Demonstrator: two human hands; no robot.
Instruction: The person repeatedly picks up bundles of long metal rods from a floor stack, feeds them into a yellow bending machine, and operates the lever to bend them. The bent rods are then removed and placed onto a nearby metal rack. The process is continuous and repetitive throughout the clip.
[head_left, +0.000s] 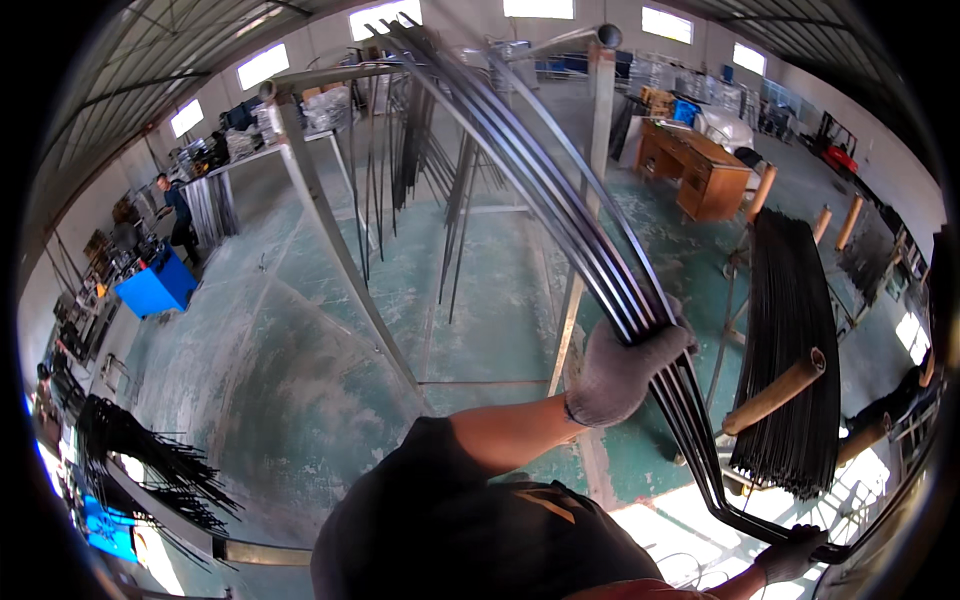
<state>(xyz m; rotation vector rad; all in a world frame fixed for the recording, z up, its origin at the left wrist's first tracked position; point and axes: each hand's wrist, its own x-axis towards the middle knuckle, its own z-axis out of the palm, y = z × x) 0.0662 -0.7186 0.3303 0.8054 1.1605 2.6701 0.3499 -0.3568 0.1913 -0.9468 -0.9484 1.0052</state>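
The person holds a bundle of long dark rods that runs from the near right up and away to the far frame. One gloved hand, reaching out from the trunk on a bare forearm, is closed round the bundle at mid-length; which arm it is cannot be told for sure, but it seems the left. The other gloved hand, at the near right edge, grips the bundle's bent near end. The step in hand looks like carrying or lifting the rods toward the frame, where other rods already hang. To the right a stack of dark rods lies across wooden pegs. Any further move calls for both grips kept firm and the far ends steered clear of the frame's post.
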